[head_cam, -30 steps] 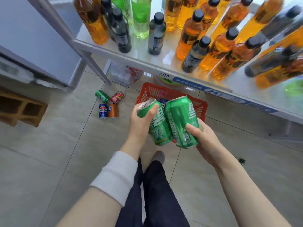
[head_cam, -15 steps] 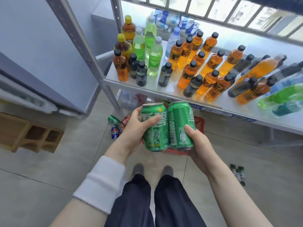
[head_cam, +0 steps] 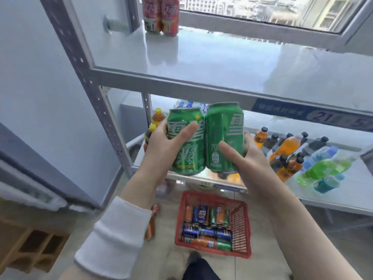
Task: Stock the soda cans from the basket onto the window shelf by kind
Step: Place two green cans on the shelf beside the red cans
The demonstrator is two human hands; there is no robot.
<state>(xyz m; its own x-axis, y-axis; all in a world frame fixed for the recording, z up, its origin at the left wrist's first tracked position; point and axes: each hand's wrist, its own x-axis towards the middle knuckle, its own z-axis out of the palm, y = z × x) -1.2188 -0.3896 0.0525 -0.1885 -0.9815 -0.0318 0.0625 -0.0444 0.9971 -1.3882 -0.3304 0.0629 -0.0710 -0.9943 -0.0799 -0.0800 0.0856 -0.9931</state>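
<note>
My left hand [head_cam: 165, 146] grips a green soda can [head_cam: 186, 158], and my right hand [head_cam: 246, 156] grips a second green soda can [head_cam: 224, 126]. The two cans stand upright and touch side by side, just below the front edge of the grey window shelf [head_cam: 222, 57]. Two red cans [head_cam: 161, 15] stand at the shelf's back left corner by the window. Down on the floor, the red basket [head_cam: 241, 223] holds several blue, orange and green cans.
A lower shelf [head_cam: 333, 195] carries many orange, dark, green and blue bottles. The rack's perforated upright [head_cam: 94, 93] runs along the left. An orange can [head_cam: 150, 229] lies on the floor left of the basket. A wooden block [head_cam: 30, 247] sits at lower left.
Both hands have lifted the two green cans from above the basket up to the height of the window shelf's edge. The view has tilted up, bringing the window shelf and red cans into sight.
</note>
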